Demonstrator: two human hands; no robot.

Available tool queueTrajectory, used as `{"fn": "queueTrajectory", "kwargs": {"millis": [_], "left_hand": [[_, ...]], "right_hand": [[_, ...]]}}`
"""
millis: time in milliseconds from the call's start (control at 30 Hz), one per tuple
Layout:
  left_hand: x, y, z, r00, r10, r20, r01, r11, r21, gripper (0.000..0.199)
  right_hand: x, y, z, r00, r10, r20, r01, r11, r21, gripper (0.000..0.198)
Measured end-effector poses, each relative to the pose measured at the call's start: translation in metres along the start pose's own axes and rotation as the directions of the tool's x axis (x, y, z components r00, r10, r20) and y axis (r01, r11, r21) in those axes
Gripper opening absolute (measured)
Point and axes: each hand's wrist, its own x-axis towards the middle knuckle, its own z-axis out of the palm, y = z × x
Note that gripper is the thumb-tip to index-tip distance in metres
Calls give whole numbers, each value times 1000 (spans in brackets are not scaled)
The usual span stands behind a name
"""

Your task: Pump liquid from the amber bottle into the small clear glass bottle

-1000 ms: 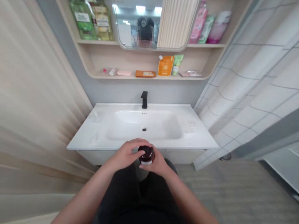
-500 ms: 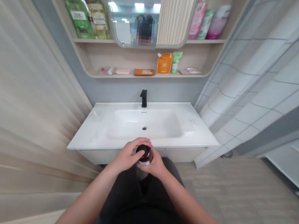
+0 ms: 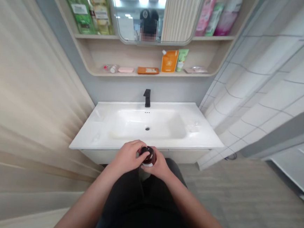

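Note:
A dark brown jar (image 3: 151, 157) with a dark lid and a white label patch is held in front of the sink's front edge. My right hand (image 3: 160, 165) wraps round its side from the right. From the left, my left hand (image 3: 130, 156) grips the lid at the top, thumb lying across it. The jar's lower part is hidden by the fingers and palm. Just beyond the hands lies the white sink (image 3: 130, 124), with a black faucet (image 3: 147, 98) at its back.
A wall cabinet holds green bottles (image 3: 82, 15), pink bottles (image 3: 205, 16), an orange pouch (image 3: 169, 61), a green tube (image 3: 182, 60), an orange packet (image 3: 148, 70) and a pink bar (image 3: 126, 70). A clear dish (image 3: 193, 126) sits right of the basin. A curtain (image 3: 38, 84) hangs at left.
My left hand has shifted slightly left on the jar's lid, its fingers drawn back from the far side. The jar stays in about the same place. The view has shifted slightly.

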Motion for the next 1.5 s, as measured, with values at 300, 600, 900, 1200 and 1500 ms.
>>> {"fn": "queueTrajectory", "kwargs": {"millis": [300, 600, 900, 1200, 1500], "left_hand": [[-14, -70, -17, 898, -287, -333, 162, 920, -356, 24], [-70, -246, -124, 520, -670, -529, 735, 667, -122, 33], [-67, -288, -116, 547, -673, -498, 769, 639, -20, 25], [-65, -225, -91, 515, -529, -674, 609, 780, -147, 41], [-13, -59, 67, 939, -343, -33, 256, 760, -597, 80]], "right_hand": [[-6, 11, -3, 999, 23, -35, -24, 999, -23, 68], [3, 17, -21, 995, 43, -95, -44, 999, -14, 73], [9, 19, -26, 991, 42, -127, -48, 998, -48, 75], [15, 17, -24, 987, 55, -152, -61, 998, -34, 76], [37, 20, 13, 990, 40, -139, -20, 989, 144, 89]]}}
